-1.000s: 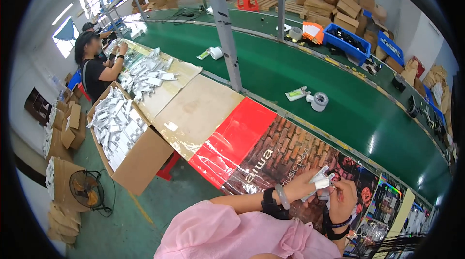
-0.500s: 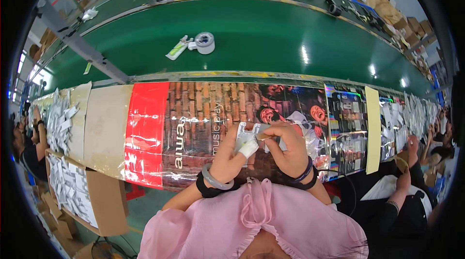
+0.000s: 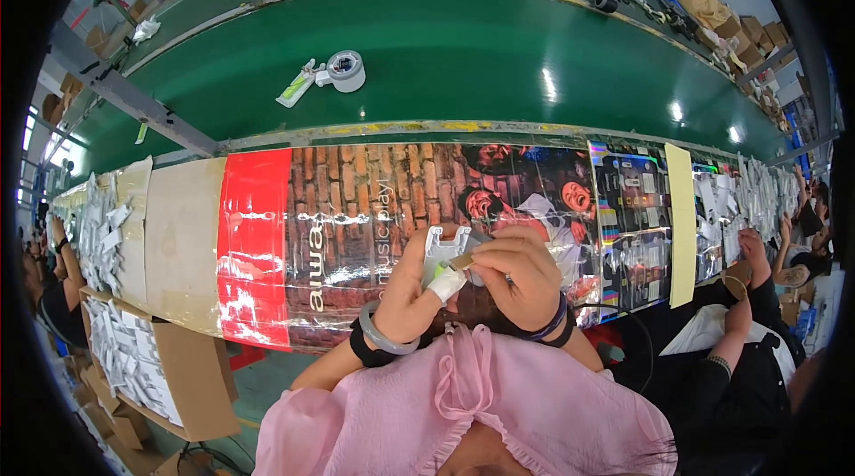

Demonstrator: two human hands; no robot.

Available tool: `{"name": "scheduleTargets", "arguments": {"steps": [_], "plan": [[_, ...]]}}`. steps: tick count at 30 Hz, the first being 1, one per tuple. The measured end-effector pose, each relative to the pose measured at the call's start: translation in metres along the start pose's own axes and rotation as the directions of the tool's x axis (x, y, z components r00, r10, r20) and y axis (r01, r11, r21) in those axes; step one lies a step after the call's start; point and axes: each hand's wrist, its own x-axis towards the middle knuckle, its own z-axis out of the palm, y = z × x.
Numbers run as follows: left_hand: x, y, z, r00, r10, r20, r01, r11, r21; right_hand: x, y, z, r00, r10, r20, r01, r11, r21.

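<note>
Above the picture-covered bench top [image 3: 356,209], my left hand [image 3: 405,298] is closed on a small white plastic part [image 3: 438,249] with a notched upper end. White wrapping covers that hand's thumb, which presses on the part; a bit of light green shows beside it. From the other side, my right hand [image 3: 521,276] pinches a small flat tan piece [image 3: 460,260] between thumb and fingertips, right against the white part. A grey flat piece [image 3: 478,238] shows behind, partly hidden by my right fingers; which hand bears it I cannot tell.
Across the bench runs a green belt [image 3: 445,48] carrying a tape roll [image 3: 346,72] and a white-green packet [image 3: 297,87]. Piles of small white parts lie left [image 3: 105,231] and right [image 3: 712,213]. A carton [image 3: 191,378] of white parts stands lower left; a co-worker's hands [image 3: 746,262] are at right.
The whole view has shifted slightly left. The white part now shows its notched end more plainly, and the tan piece in my right fingers has tilted upward against it.
</note>
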Motion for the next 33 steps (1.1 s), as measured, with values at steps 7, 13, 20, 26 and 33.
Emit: {"name": "scheduleTargets", "arguments": {"steps": [7, 13, 20, 26, 33], "plan": [[-0.001, -0.003, -0.003, 0.997, 0.047, 0.054, -0.055, 0.989, 0.14, -0.001, 0.004, -0.001, 0.999, -0.035, 0.009, 0.035, 0.999, 0.01], [-0.003, -0.003, -0.005, 0.993, 0.056, 0.1, -0.079, 0.969, 0.235, 0.001, 0.001, -0.004, 0.998, -0.049, 0.05, 0.049, 0.999, -0.004], [-0.004, 0.005, 0.001, 0.989, 0.119, 0.088, -0.141, 0.94, 0.312, -0.001, 0.004, -0.003, 0.996, -0.077, 0.042, 0.076, 0.997, 0.002], [-0.008, 0.003, 0.002, 0.999, 0.038, 0.026, -0.043, 0.971, 0.235, 0.0, -0.001, -0.001, 0.996, -0.083, 0.02, 0.084, 0.996, -0.031], [-0.006, -0.004, 0.0, 0.992, 0.116, 0.051, -0.123, 0.977, 0.175, 0.0, -0.004, 0.001, 0.994, -0.109, 0.003, 0.109, 0.991, -0.075]]}}
